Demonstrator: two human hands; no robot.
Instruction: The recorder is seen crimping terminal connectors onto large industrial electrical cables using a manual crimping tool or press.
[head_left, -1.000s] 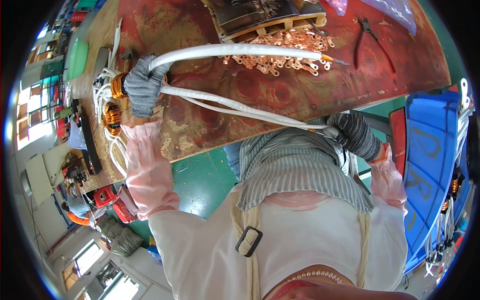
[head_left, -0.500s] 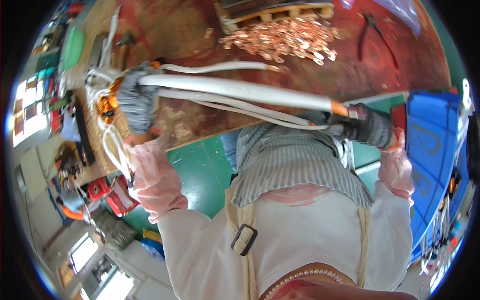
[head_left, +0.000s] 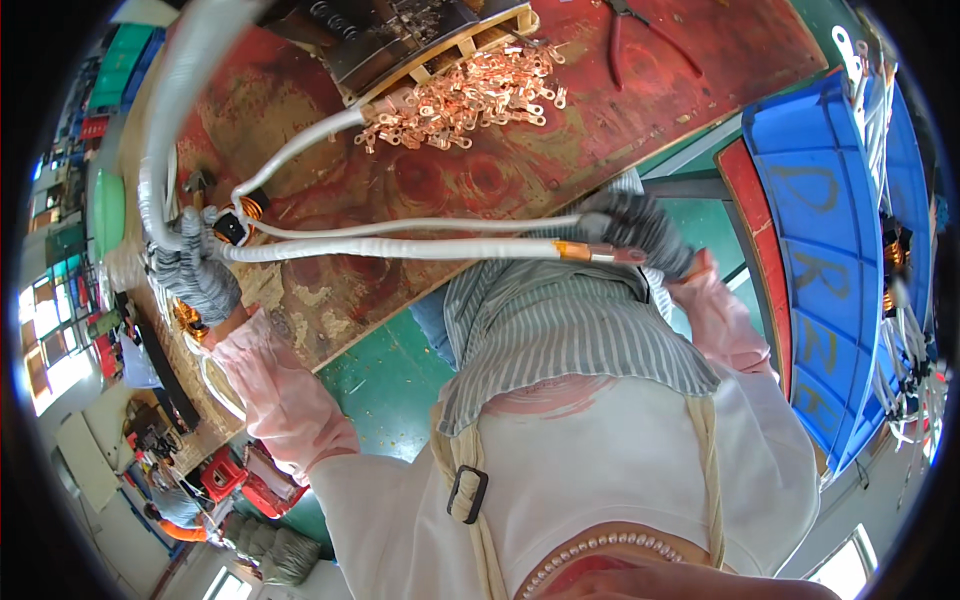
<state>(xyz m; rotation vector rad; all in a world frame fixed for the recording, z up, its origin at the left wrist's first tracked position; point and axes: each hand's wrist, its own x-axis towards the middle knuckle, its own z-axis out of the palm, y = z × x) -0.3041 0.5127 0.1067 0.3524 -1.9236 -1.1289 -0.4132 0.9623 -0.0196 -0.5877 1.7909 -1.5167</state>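
Observation:
My left hand (head_left: 200, 265), in a grey striped knit glove, is closed around white-sleeved leads beside a coil of copper wire (head_left: 188, 318). One sleeved lead (head_left: 160, 165) rises from it past the top edge, blurred there. A thick white lead (head_left: 400, 248) stretches right to an orange-wrapped copper end with a flat terminal (head_left: 610, 255). My right hand (head_left: 635, 230), in a dark grey glove, closes on the end of a thinner white lead (head_left: 430, 227), just above that terminal. Another white lead (head_left: 300, 142) reaches the heap of copper lugs (head_left: 460, 100).
The worn red bench (head_left: 400, 185) carries a dark machine on a wooden pallet (head_left: 440, 65), red-handled pliers (head_left: 640, 40) and a hammer (head_left: 197, 185). A blue bin (head_left: 810, 250) holding leads stands at right. Another person (head_left: 175, 505) is at lower left.
A sleeved lead has swung up from my left hand, and its coil has turned. My right hand moved left, from the thick lead's copper end to a thinner lead. The view has shifted.

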